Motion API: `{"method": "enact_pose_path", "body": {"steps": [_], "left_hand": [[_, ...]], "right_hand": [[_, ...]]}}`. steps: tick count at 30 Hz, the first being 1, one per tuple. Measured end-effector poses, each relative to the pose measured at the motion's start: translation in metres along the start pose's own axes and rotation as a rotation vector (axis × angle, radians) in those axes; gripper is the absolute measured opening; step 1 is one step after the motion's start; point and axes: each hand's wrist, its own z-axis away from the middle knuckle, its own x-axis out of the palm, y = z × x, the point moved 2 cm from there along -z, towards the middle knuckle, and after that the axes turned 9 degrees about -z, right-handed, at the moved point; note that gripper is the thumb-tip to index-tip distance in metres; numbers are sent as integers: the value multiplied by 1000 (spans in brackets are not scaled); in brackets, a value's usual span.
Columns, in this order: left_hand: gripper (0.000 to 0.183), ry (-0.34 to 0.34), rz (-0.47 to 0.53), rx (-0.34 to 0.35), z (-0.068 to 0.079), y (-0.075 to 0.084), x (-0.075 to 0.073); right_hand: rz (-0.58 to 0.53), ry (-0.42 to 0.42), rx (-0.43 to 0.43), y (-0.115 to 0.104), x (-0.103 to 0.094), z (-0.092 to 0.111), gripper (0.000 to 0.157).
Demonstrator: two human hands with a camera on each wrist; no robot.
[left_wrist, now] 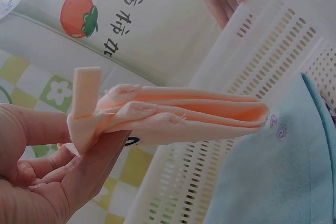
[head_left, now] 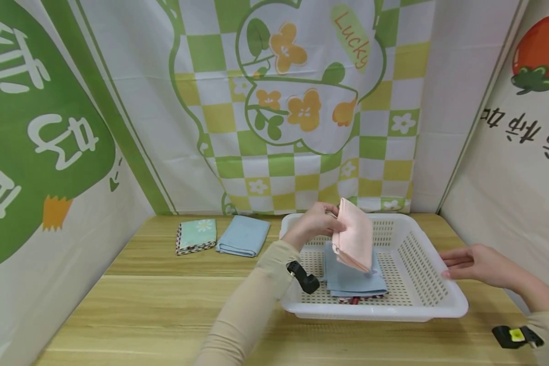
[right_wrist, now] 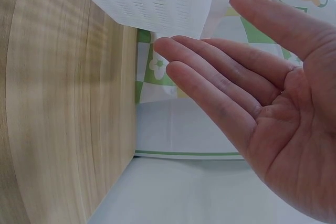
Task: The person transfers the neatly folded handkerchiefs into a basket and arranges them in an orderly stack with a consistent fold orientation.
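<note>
My left hand (head_left: 317,221) pinches a folded pale pink cloth (head_left: 354,236) by one edge, thumb on one side and fingers on the other. The cloth hangs over a white plastic basket (head_left: 439,305); its stacked folds and a small loop (left_wrist: 86,90) show in the left wrist view. Beneath it in the basket lies a folded light blue cloth (head_left: 347,279), with a red-checked edge peeking out below. My right hand (head_left: 489,269) is at the basket's right side, its fingers straight and thumb close to the rim in the right wrist view.
On the wooden table (head_left: 164,315), left of the basket, lie a folded mint green cloth (head_left: 196,235) with a checked border and a folded blue cloth (head_left: 243,235). Printed fabric walls (head_left: 132,101) stand behind and at both sides.
</note>
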Motion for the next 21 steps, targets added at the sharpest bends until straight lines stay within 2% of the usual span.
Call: {"method": "enact_pose_path", "body": {"steps": [11, 21], "left_hand": [[17, 13, -20, -2, -10, -6, 13], [15, -11, -9, -14, -9, -2, 23]], "right_hand": [[-9, 0, 6, 1, 0, 0, 54], [-12, -6, -4, -1, 0, 0, 55]]}}
